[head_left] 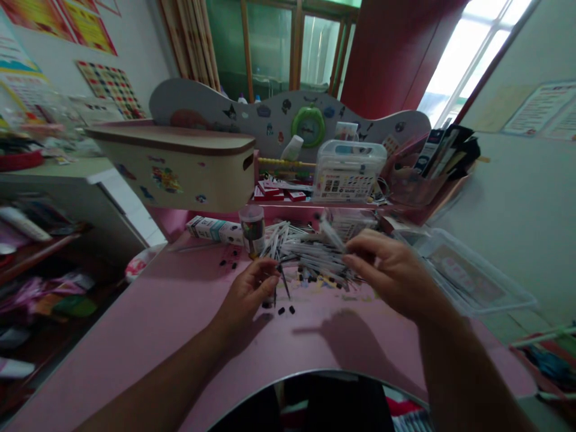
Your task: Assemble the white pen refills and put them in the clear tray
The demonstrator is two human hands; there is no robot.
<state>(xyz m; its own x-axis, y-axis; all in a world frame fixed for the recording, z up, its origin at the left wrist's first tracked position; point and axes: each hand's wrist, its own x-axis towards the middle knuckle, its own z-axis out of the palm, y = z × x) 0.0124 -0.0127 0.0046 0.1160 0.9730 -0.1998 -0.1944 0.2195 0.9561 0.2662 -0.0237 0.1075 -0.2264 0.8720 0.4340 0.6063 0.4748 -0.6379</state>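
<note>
My left hand [246, 291] is over the middle of the pink table, its fingers pinched around several thin dark rods [285, 282] that point down and to the right. Opposite it, my right hand [390, 271] grips a translucent white tube [332, 233] with a dark end, tilted up to the left and blurred. Behind both hands spreads a pile of slim white and clear tubes [310, 252]. Small black pieces [282, 311] lie on the tabletop below the rods. Yellow and black bits [321, 282] are scattered along the pile's front edge.
A clear cup [252, 227] stands beside a long printed box [215, 229]. At right lies a clear plastic tray [479, 273]. The back shelf bears a cream bin [180, 171], a clear carry case [348, 174] and a green clock [308, 127]. The pink table [157, 342] curves inward in front.
</note>
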